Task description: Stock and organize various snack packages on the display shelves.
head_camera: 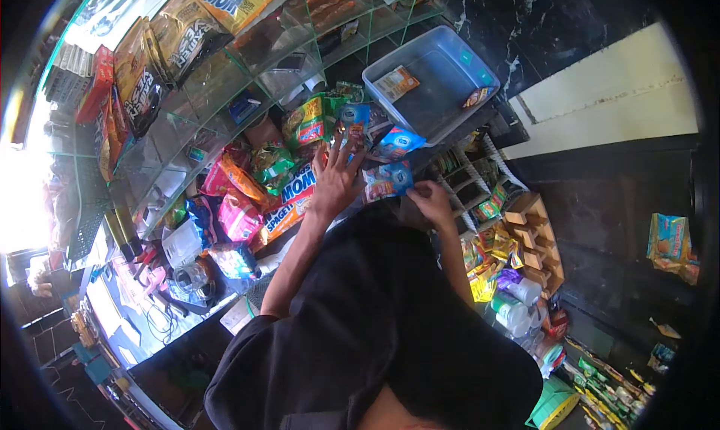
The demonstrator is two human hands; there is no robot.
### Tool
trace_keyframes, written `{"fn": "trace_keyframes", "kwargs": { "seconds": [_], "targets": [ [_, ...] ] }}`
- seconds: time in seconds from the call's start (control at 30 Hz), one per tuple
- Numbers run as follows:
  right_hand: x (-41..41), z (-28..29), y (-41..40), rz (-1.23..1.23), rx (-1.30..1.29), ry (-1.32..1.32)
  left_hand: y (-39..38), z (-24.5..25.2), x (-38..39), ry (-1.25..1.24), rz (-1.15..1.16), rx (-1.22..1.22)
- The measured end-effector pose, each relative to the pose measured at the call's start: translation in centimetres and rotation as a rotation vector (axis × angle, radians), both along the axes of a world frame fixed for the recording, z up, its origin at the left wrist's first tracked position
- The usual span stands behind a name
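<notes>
My left hand point(339, 183) is spread, palm down, over the packets, its fingertips at a blue printed sachet point(354, 117). Under my right hand point(432, 203), a second blue-and-pink sachet point(387, 181) lies nearly flat, its near corner pinched between thumb and fingers. Just above it another blue sachet point(398, 143) leans towards a clear plastic tub point(378, 105). To the left of my left hand are a green-and-yellow snack packet point(306, 120), a green packet point(272, 161) and a blue-and-orange spaghetti packet point(298, 183). What lies beneath my left palm is hidden.
Glass shelving point(247, 64) with large snack bags point(185, 33) rises along the left. An orange-and-white packet point(397, 83) lies inside the tub. On the right stand a white divided rack point(472, 168), a wooden stepped holder point(537, 241) and plastic jars point(512, 312).
</notes>
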State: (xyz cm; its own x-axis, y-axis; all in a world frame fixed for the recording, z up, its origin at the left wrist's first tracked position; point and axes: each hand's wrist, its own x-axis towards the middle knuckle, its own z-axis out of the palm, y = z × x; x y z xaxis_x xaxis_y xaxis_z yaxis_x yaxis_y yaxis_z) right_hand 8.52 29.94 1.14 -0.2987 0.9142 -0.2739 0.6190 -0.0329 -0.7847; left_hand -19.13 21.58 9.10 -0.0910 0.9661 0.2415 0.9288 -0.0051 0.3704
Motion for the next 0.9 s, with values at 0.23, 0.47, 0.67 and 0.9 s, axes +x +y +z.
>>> {"fn": "trace_keyframes", "kwargs": {
  "seconds": [0.23, 0.47, 0.67, 0.9],
  "targets": [
    [-2.2, 1.5, -1.1, -0.076, 0.065, 0.048, -1.5, -1.5, -0.9, 0.088, 0.032, -0.050],
    [-4.1, 0.2, -0.5, -0.233, -0.156, 0.247, -1.2, -1.4, -2.1, 0.093, -0.016, -0.069],
    [-4.1, -0.1, 1.3, -0.209, -0.240, 0.307, -0.3, -1.1, -1.9, 0.013, 0.018, -0.043],
    [-3.4, 0.9, 2.9, -0.056, -0.215, 0.290, 5.2, -0.5, 3.9, -0.018, 0.182, -0.010]
  ]
}}
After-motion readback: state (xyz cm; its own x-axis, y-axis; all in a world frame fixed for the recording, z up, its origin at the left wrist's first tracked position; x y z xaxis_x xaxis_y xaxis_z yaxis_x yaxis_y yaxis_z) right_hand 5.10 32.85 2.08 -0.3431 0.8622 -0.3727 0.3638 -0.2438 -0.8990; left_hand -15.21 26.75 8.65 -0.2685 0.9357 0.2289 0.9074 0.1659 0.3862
